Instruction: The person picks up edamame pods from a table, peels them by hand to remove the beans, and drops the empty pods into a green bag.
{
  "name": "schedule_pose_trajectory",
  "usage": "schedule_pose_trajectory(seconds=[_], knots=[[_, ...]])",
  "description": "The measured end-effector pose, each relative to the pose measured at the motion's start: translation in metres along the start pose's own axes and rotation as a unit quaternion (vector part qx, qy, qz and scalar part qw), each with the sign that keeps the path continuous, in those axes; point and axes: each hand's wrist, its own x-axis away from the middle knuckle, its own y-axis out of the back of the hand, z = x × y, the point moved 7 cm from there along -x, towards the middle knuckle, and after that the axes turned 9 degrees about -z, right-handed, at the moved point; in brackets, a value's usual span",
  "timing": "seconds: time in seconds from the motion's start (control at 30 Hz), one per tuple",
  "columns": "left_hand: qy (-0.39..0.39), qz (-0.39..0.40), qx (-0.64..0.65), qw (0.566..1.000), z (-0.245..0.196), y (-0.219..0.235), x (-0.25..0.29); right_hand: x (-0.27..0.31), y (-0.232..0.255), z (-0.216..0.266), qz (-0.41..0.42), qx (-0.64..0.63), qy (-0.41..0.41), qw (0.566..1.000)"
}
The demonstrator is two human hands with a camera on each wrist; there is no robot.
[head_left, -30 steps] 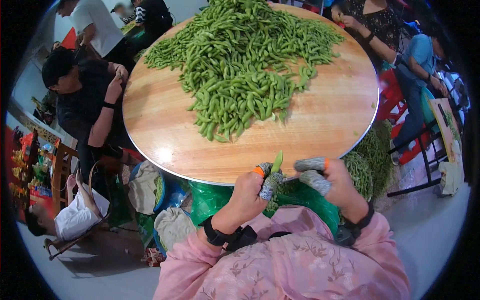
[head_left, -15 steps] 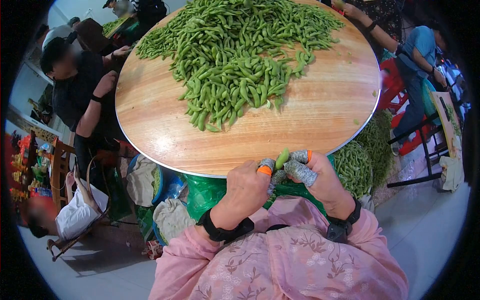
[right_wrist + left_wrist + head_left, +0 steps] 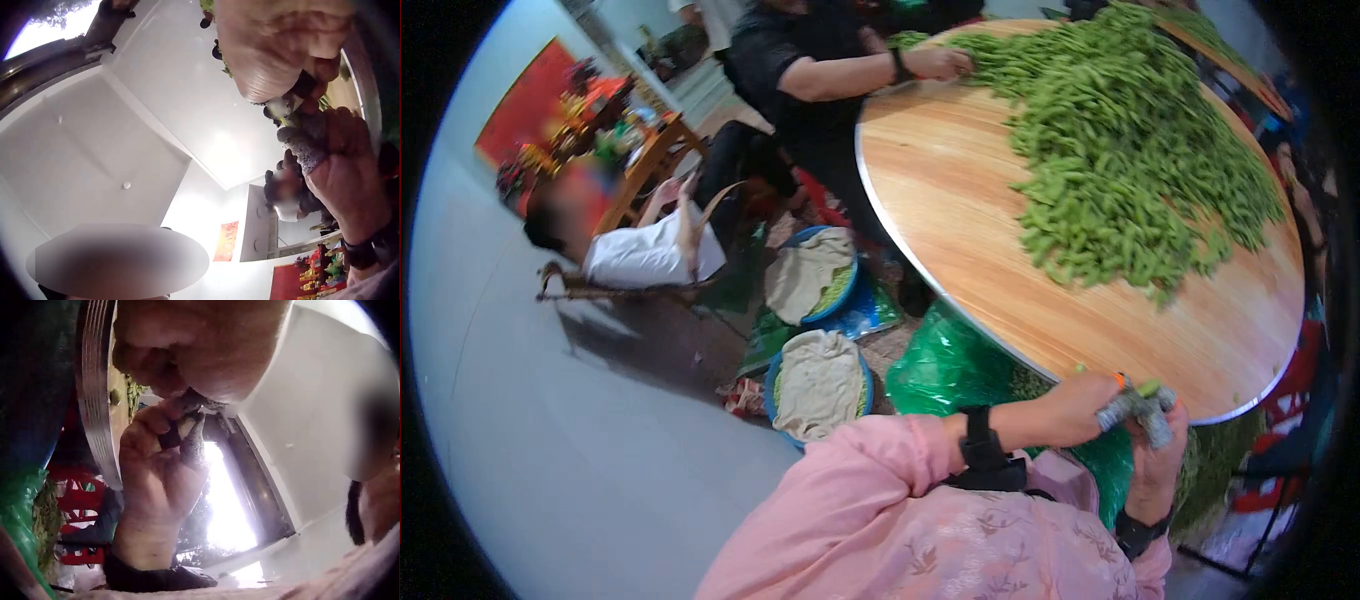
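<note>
Both hands meet over the near edge of the round wooden table (image 3: 960,230), fingertips wrapped in grey coverings. Between them a green pod (image 3: 1149,387) pokes up from the fingers. The left hand (image 3: 1065,410) pinches at it from the left, an orange band on one finger. From the right, the right hand (image 3: 1162,445) has its thumb and finger curled on the same pod. In the right wrist view the two hands' wrapped fingertips come together, a bit of green between them. A large heap of green pods (image 3: 1110,160) covers the table's far part.
Green plastic bags (image 3: 950,365) hang below the table's edge. Two blue basins stand on the floor to the left, one with a cloth (image 3: 820,385) over it. A person in black reaches to the heap; another in white (image 3: 650,250) sits at left.
The head view has swung left, so table and heap appear further right. The hands, apart a second ago, have come together at the pod.
</note>
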Motion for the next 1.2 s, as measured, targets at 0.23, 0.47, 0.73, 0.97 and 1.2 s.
schedule_pose_trajectory(seconds=[0.23, 0.47, 0.73, 0.97, 1.2], knots=[[-0.001, -0.013, -0.060, 0.998, -0.011, 0.013, -0.002, -0.002, 0.001, 0.006, 0.025, 0.072, 0.063, 0.995], [0.001, 0.007, 0.225, 0.974, -0.009, 0.011, -0.002, 0.004, 0.009, 0.002, -0.010, 0.026, 0.082, 0.996], [0.080, 0.005, 0.101, 0.992, 0.008, 0.007, 0.006, 0.000, -0.020, 0.009, 0.088, 0.193, 0.076, 0.974], [0.172, 0.049, 0.196, 0.964, 0.020, -0.006, 0.012, 0.003, -0.014, 0.007, 0.071, 0.201, 0.050, 0.976], [0.128, 0.057, -0.002, 0.990, 0.011, 0.011, 0.011, -0.003, -0.005, 0.007, 0.030, 0.249, 0.060, 0.966]])
